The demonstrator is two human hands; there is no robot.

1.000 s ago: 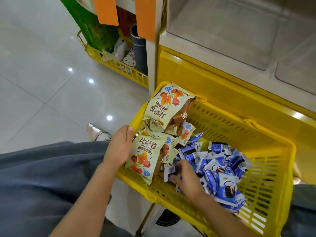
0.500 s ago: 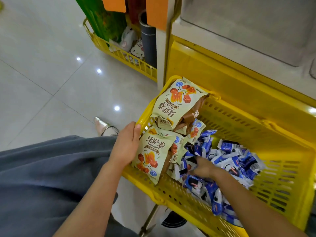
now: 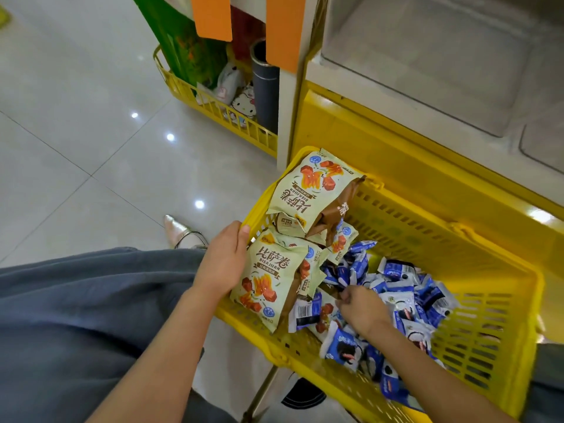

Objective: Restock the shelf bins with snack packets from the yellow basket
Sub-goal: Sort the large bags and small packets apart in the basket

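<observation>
Down in the yellow basket point(image 3: 488, 355), right hand point(image 3: 363, 308) grips blue packets point(image 3: 396, 271).

I count two big cream snack bags: the near bag point(image 3: 268, 285) against my left hand point(image 3: 224, 261), and the far bag point(image 3: 311, 193) beyond its fingertips. At least three smaller cream packets point(image 3: 345, 239) peek out between them. The blue packets point(image 3: 396, 288) around my right hand point(image 3: 363, 306) number well over a dozen, too jumbled to count. There are two baskets: the yellow basket point(image 3: 488, 346) under both hands and a second basket point(image 3: 213, 108) beyond my left. Two orange tags point(image 3: 212, 16) and two shelf bins point(image 3: 427, 56) are farther off.
</observation>
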